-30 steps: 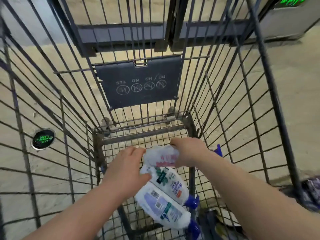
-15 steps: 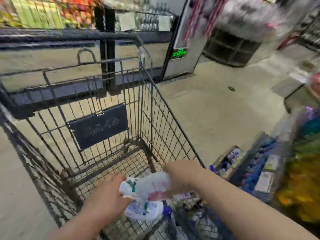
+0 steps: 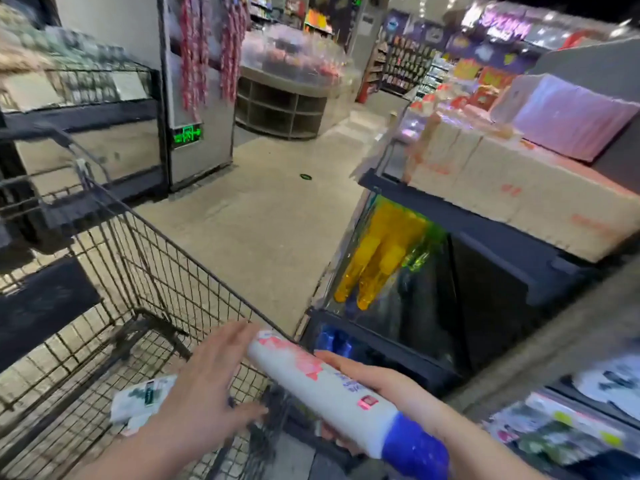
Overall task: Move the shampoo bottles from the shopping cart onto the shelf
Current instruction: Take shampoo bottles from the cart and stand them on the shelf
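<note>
Lifted out of the basket over the last second, the white shampoo bottle [image 3: 322, 379] now lies level above the near corner of the shopping cart [image 3: 166, 271], and the view has swung from the cart floor up and right to the shelf [image 3: 485, 232]. The shelf stands just beside the cart, with a dark, open bay next to a few yellow bottles [image 3: 377, 254]; that bay looks like the likely spot, though blur hides its depth. The right hand [image 3: 381, 386] grips the bottle from below near its blue cap [image 3: 415, 445], fingers curled round it. The left hand [image 3: 207, 386] has let go and hovers with fingers spread; whether a fingertip touches the bottle's base I cannot tell. At least one more white bottle [image 3: 138, 400] lies on the cart floor, so the task is not finished.
</note>
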A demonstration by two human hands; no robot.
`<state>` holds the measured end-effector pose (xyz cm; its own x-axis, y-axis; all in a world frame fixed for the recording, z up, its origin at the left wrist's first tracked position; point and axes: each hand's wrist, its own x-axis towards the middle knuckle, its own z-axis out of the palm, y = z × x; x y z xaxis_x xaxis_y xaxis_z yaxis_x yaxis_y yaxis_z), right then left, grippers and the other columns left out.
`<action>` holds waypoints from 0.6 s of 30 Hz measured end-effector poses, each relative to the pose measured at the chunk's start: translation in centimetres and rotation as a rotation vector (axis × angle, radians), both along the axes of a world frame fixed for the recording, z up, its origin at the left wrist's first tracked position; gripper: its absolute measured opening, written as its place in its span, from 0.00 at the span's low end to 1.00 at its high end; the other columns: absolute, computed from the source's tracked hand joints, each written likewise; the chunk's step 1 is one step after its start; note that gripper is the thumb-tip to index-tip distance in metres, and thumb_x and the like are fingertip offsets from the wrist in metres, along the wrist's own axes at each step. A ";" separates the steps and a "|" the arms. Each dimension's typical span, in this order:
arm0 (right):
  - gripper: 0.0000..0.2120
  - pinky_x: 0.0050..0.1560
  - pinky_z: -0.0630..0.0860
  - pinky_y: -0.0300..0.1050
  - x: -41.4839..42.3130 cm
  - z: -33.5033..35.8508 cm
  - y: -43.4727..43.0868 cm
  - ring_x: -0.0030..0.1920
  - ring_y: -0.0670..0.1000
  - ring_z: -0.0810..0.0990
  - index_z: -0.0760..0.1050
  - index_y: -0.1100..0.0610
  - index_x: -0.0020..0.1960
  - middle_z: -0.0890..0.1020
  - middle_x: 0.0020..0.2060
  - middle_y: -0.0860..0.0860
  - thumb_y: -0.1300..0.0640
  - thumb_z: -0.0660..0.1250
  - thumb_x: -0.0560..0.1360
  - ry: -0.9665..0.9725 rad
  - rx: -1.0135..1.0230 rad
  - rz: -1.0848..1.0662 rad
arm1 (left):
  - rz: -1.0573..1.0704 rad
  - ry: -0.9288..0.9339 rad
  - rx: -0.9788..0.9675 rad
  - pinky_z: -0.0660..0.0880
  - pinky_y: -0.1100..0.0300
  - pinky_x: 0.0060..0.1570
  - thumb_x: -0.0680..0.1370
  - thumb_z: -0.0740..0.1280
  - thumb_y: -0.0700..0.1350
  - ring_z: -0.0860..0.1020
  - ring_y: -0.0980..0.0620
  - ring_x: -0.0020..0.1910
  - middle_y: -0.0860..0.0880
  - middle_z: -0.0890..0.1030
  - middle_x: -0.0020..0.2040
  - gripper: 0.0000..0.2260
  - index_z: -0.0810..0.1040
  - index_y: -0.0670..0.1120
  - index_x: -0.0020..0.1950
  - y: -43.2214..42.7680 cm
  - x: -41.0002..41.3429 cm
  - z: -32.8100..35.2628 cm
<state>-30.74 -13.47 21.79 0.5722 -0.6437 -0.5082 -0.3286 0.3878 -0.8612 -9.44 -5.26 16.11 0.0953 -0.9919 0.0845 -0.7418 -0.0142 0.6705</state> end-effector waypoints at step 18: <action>0.47 0.45 0.82 0.49 -36.7 -1.4 15.3 0.49 0.50 0.84 0.69 0.48 0.64 0.84 0.52 0.48 0.49 0.82 0.47 -0.481 -0.149 -0.661 | -0.277 0.228 -0.261 0.65 0.65 0.60 0.66 0.61 0.54 0.71 0.54 0.60 0.55 0.74 0.61 0.27 0.67 0.58 0.67 4.9 -46.3 0.0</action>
<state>-67.48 1.82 20.40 0.1852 -0.9647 -0.1874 0.3446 0.2423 -0.9069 -55.70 -0.32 16.15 -0.1255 -0.9308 0.3434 -0.5265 0.3559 0.7721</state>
